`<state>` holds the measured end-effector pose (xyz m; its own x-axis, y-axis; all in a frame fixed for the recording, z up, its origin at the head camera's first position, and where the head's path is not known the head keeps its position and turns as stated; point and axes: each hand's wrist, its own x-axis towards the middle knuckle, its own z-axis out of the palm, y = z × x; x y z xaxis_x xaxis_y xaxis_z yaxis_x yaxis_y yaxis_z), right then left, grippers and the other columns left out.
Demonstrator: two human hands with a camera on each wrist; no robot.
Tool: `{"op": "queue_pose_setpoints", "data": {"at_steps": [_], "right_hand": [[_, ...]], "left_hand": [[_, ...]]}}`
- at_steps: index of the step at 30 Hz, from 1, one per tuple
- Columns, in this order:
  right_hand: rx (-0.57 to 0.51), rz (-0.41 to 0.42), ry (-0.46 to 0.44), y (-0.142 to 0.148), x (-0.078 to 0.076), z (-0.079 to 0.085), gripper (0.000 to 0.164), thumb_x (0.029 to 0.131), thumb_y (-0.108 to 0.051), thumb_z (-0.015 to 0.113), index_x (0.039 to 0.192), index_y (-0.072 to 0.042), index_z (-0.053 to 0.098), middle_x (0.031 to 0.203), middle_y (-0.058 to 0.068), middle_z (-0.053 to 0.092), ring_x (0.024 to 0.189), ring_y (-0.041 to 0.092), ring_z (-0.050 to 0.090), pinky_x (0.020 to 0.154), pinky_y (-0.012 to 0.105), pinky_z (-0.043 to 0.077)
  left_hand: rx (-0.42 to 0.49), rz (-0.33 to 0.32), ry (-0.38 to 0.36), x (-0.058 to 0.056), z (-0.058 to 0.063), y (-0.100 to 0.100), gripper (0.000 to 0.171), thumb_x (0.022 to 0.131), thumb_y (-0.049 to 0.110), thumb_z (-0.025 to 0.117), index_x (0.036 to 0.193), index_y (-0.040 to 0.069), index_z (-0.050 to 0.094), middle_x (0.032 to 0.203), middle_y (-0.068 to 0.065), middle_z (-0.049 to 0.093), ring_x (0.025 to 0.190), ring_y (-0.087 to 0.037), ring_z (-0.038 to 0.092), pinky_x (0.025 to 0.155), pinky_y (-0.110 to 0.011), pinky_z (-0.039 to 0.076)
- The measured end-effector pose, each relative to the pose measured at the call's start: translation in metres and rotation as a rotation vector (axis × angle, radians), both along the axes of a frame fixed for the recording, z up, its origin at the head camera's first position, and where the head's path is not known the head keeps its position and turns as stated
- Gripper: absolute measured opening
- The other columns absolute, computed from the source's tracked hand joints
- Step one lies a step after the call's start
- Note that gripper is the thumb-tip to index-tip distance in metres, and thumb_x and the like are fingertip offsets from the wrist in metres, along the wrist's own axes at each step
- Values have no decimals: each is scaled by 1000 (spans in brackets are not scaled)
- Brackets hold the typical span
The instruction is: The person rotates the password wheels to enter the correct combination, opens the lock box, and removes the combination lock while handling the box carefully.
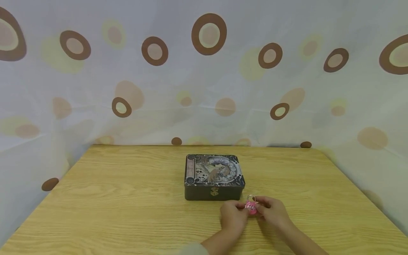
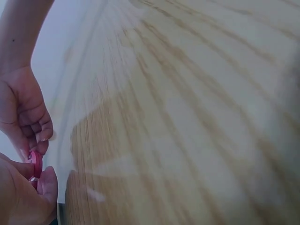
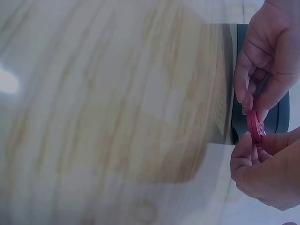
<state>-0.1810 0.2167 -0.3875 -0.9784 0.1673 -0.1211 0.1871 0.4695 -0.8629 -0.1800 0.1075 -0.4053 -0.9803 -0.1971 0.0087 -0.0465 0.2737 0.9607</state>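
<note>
A small pink combination padlock [image 1: 251, 208] with a silver shackle is held between both hands, just off the front right corner of a dark tin box [image 1: 214, 177]. My left hand [image 1: 233, 219] pinches the lock's left side with thumb and fingers. On its other side my right hand [image 1: 273, 212] pinches it too, thumb near the number dials. The shackle points upward in the head view. In the right wrist view the padlock [image 3: 255, 125] shows edge-on between the fingertips. The tin's patterned lid is down, and a brass clasp [image 1: 214, 191] sits on its front.
The tin stands on a wood-grain table [image 1: 111, 198]. Behind and at both sides of it hangs a pale curtain [image 1: 178, 81] printed with brown rings and dots.
</note>
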Motion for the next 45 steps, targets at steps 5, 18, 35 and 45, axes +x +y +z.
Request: {"op": "queue_pose_setpoints", "data": {"at_steps": [5, 18, 35, 45], "right_hand": [[27, -9, 8, 8, -2, 2, 29, 88, 2, 52, 113, 16, 56, 92, 20, 67, 67, 11, 56, 55, 21, 49], [11, -58, -18, 22, -11, 3, 31, 90, 0, 50, 116, 17, 53, 105, 26, 64, 71, 8, 55, 58, 21, 49], [9, -89, -10, 34, -31, 0, 30, 91, 1, 48, 115, 18, 54, 111, 31, 60, 80, 9, 58, 61, 14, 47], [57, -91, -1, 37, -41, -1, 29, 90, -1, 52, 111, 18, 57, 107, 32, 61, 82, 17, 61, 62, 15, 49]], "left_hand": [[-9, 24, 8, -1, 0, 10, 7, 66, -1, 72, 66, 5, 70, 58, 2, 60, 53, -3, 48, 48, -17, 41], [23, 15, 43, -6, 3, 29, 8, 71, -5, 69, 74, 2, 71, 62, 1, 61, 57, -2, 50, 50, -15, 44], [-11, -101, 111, -13, 3, 45, 24, 71, -10, 62, 90, 0, 73, 72, -5, 66, 65, -9, 56, 56, -21, 47], [-285, -151, 120, -13, 6, 47, 23, 74, 6, 67, 97, 6, 72, 85, -8, 60, 80, -24, 57, 72, -32, 50]]}}
